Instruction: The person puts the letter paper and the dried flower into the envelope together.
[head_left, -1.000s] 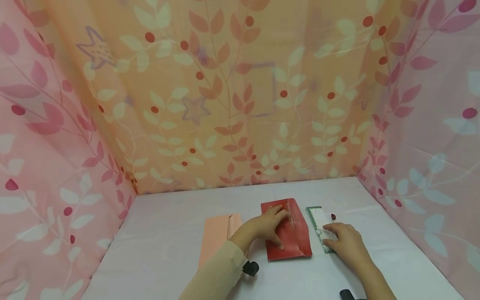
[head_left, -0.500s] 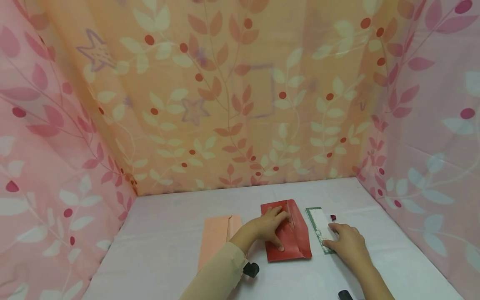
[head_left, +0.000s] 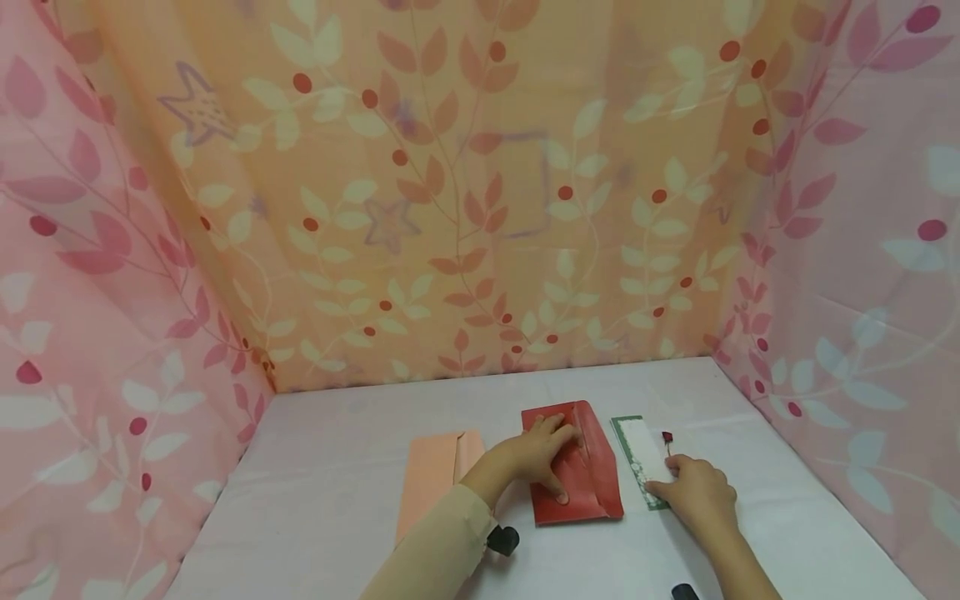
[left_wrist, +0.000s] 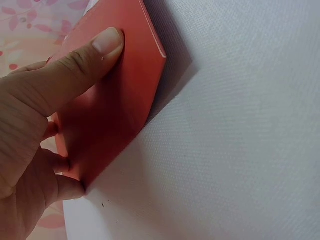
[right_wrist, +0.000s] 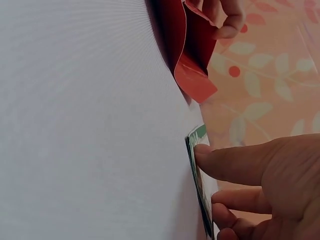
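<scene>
My left hand (head_left: pixel 538 457) holds a red envelope (head_left: pixel 596 467) on the table, its flap folded out to the right. Seen from the left wrist, the thumb (left_wrist: pixel 82 67) lies on the envelope's face while the other fingers bend at its edge. The right wrist view shows the pocket gaping, with left fingers at its mouth. To the right lies a narrow white card (head_left: pixel 634 435) with a green floral border, apart from the envelope. My right hand (head_left: pixel 699 493) grips this card across its lower part, thumb (right_wrist: pixel 225 162) on one edge and curled fingers along the other.
A peach envelope (head_left: pixel 427 475) lies left of the red one, partly behind my left forearm. Just beyond the right fingers is a small dark red flower (head_left: pixel 667 437) on a thin stem. A black object (head_left: pixel 503 540) shows beside my left wrist. Patterned curtains (head_left: pixel 450 250) surround the table.
My right hand's fingertips have slid back from the card's upper middle toward its lower end, drawing closer to the thumb. The left hand and red envelope keep their place.
</scene>
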